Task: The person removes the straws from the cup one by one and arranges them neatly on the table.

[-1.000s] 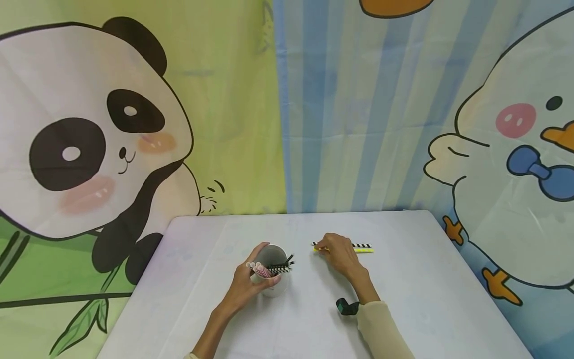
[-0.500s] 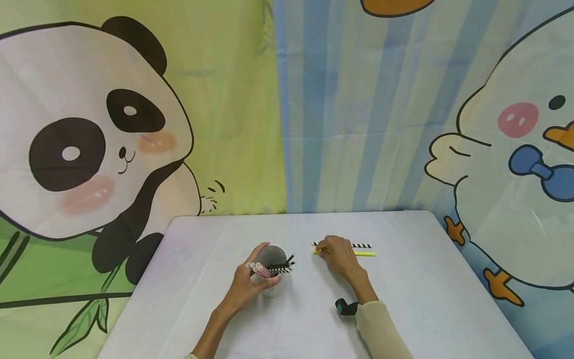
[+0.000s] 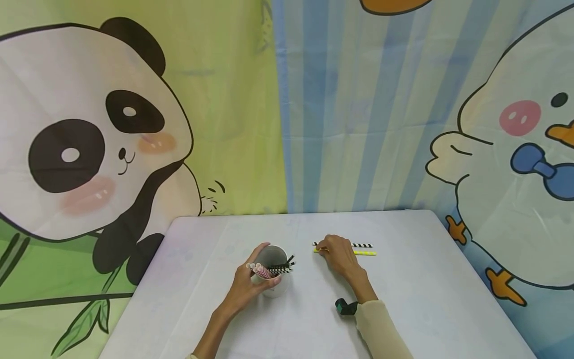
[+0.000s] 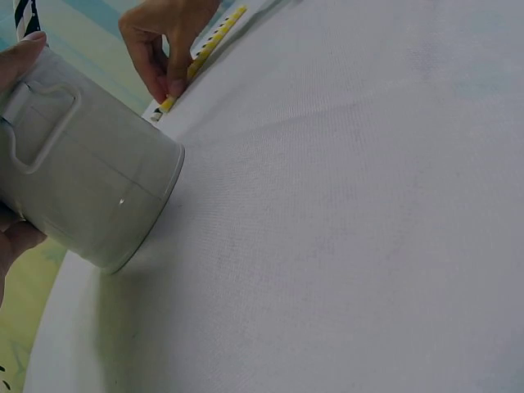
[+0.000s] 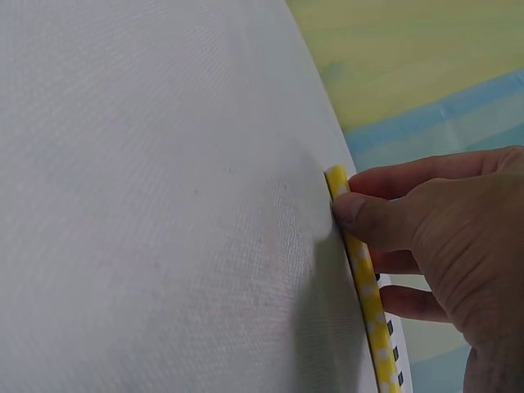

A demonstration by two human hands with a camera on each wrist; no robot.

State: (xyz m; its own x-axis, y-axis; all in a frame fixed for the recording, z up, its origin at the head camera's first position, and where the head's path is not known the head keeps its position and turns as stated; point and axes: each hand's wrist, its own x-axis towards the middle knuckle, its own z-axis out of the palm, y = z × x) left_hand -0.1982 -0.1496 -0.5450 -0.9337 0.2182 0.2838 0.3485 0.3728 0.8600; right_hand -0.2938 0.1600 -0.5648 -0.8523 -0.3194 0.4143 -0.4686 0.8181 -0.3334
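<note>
My left hand [image 3: 244, 283] grips a white can [image 3: 277, 290] around its side, with the thumb near the front of the rim. In the left wrist view the can [image 4: 98, 176] shows a small wire-like handle and stands on the table. Pink-striped straws [image 3: 262, 271] and black-and-white straws [image 3: 281, 269] lean inside it. To the right, my right hand [image 3: 339, 255] pinches a yellow-and-white paper straw [image 3: 365, 253] near its left end. In the right wrist view thumb and forefinger hold that yellow straw [image 5: 368, 299]. Just behind it lies a black-and-white striped straw [image 3: 363, 245], partly hidden by the hand.
The white table [image 3: 421, 299] has its far edge close behind the two loose straws. Cartoon-printed curtains [image 3: 350, 109] hang behind it. A small black device [image 3: 346, 307] sits at my right wrist.
The yellow straw has shifted slightly toward me, widening its gap from the black-and-white straw. The right hand has moved only a little; the left hand and can stay put.
</note>
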